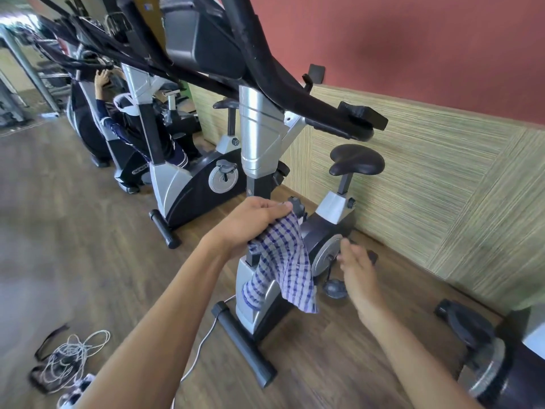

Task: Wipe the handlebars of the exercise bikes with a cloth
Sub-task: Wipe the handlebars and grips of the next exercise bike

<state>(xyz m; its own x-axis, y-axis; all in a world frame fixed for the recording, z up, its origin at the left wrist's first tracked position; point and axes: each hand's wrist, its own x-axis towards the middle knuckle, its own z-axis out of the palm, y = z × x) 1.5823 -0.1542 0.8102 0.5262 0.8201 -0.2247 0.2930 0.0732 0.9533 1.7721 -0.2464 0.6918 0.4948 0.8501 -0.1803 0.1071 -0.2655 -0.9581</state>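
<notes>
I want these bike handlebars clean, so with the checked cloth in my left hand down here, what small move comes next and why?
Probably lift the left hand up to the black handlebar above it. The blue checked cloth hangs loose from that hand, well below the bar and touching none of it, so no wiping can start yet. The right hand is open, empty and blurred beside the cloth.

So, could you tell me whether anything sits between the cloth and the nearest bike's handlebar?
Nothing visible does. The left hand holds the checked cloth low beside the bike's post, and the black handlebar runs above it with open space between. The right hand is empty, off to the side.
</notes>
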